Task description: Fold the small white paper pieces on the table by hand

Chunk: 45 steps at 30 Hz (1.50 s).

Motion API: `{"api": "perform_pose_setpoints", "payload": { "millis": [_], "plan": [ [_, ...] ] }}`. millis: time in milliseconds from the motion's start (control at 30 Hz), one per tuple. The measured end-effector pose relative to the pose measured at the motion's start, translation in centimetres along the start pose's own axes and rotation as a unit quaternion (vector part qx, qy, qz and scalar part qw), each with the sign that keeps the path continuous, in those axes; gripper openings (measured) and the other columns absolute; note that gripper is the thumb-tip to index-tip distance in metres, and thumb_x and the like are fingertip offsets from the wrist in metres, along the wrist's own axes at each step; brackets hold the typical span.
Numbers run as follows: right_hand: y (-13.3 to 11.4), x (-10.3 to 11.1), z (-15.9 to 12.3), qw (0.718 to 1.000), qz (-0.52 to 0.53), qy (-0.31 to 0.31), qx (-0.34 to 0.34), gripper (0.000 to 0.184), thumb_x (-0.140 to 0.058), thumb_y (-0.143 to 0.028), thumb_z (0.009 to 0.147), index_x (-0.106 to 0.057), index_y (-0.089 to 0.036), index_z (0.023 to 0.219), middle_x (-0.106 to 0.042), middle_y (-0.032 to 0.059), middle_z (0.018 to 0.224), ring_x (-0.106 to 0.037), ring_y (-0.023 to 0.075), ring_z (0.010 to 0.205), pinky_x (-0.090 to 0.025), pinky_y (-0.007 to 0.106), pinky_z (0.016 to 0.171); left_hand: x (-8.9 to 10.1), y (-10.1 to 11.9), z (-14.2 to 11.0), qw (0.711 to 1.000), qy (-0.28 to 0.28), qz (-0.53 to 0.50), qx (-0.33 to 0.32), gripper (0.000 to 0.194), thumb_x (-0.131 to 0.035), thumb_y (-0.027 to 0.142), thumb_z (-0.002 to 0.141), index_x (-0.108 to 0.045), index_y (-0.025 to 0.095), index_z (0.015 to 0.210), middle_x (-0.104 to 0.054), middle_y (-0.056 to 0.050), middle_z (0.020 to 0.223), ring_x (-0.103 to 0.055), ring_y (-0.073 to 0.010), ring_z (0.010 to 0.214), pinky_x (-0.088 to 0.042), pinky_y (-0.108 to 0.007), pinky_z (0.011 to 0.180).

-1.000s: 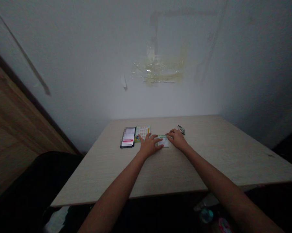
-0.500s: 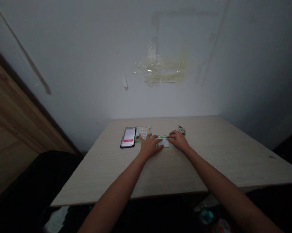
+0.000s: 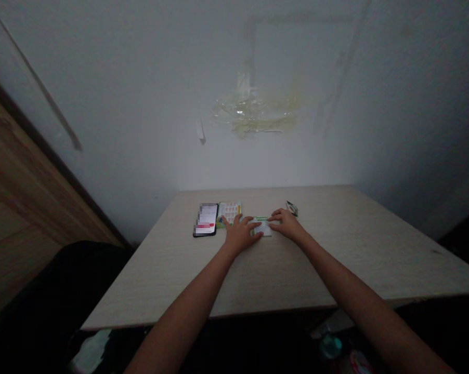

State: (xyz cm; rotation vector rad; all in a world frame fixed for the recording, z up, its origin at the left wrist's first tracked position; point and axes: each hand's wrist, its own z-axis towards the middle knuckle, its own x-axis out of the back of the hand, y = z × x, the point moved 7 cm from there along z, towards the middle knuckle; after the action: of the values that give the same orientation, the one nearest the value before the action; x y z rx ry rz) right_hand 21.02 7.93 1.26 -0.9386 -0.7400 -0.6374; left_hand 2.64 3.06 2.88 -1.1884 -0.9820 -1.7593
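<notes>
A small white and green printed paper [image 3: 262, 228] lies flat on the table between my hands. My left hand [image 3: 240, 236] is spread over its left side, the thumb and fingertips resting on it and on the tabletop. At the paper's right edge is my right hand [image 3: 289, 224], its thumb and fingertips touching or very near the edge with a small gap between them. Partly under my left fingers is a colourful printed card [image 3: 230, 210] with rows of small pictures. Beyond my right hand lies a small dark and white folded item [image 3: 292, 209], its kind unclear.
A smartphone [image 3: 205, 221] with its screen lit lies left of the printed card. The light wooden table [image 3: 172, 270] meets a wall [image 3: 141, 130] with old tape on it. A wooden panel [image 3: 31, 171] stands at left. Below the front edge is a teal item [image 3: 331, 345].
My right thumb and fingertips are slightly farther apart at the paper's edge. My left hand and the things on the table look almost unmoved.
</notes>
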Motion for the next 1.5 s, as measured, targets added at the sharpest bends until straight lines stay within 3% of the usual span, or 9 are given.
{"api": "perform_pose_setpoints", "payload": {
  "millis": [1033, 1233, 1400, 1500],
  "plan": [
    [-0.1, -0.1, -1.3, 0.995, -0.009, -0.082, 0.052, 0.060, -0.082, -0.043, 0.068, -0.069, -0.024, 0.122, -0.055, 0.0133, 0.133, -0.051, 0.0289, 0.123, -0.037, 0.045, 0.109, -0.2, -0.3, -0.1, 1.000, -0.004, 0.000, 0.008, 0.042, -0.052, 0.064, 0.086, -0.058, 0.054, 0.126, -0.054, 0.005, 0.143, -0.030, -0.0387, 0.140, 0.008, -0.083, 0.102],
    [-0.2, 0.3, -1.6, 0.995, 0.022, -0.070, 0.067, 0.047, -0.081, -0.040, 0.072, -0.072, -0.028, 0.115, -0.058, 0.0101, 0.129, -0.053, 0.0264, 0.121, -0.036, 0.046, 0.109, 0.0, -0.1, -0.1, 1.000, 0.005, -0.002, -0.003, 0.041, -0.051, 0.063, 0.087, -0.058, 0.052, 0.126, -0.054, 0.005, 0.143, -0.031, -0.0378, 0.139, 0.008, -0.084, 0.101],
    [-0.4, 0.6, -1.7, 0.994, 0.051, -0.055, 0.076, 0.019, -0.073, -0.032, 0.080, -0.077, -0.029, 0.098, -0.064, 0.0068, 0.123, -0.057, 0.0232, 0.115, -0.038, 0.044, 0.107, -0.1, -0.1, -0.1, 1.000, 0.000, 0.007, 0.004, 0.042, -0.049, 0.064, 0.088, -0.058, 0.052, 0.127, -0.054, 0.005, 0.144, -0.032, -0.0372, 0.139, 0.006, -0.083, 0.103],
    [-0.5, 0.8, -1.7, 0.994, 0.059, -0.044, 0.080, 0.012, -0.069, -0.029, 0.083, -0.079, -0.028, 0.090, -0.066, 0.0067, 0.120, -0.058, 0.0232, 0.113, -0.039, 0.044, 0.107, -0.2, -0.1, -0.1, 1.000, 0.000, 0.009, 0.004, 0.042, -0.049, 0.064, 0.088, -0.057, 0.053, 0.127, -0.053, 0.005, 0.144, -0.031, -0.0372, 0.140, 0.006, -0.082, 0.104]
  ]
}}
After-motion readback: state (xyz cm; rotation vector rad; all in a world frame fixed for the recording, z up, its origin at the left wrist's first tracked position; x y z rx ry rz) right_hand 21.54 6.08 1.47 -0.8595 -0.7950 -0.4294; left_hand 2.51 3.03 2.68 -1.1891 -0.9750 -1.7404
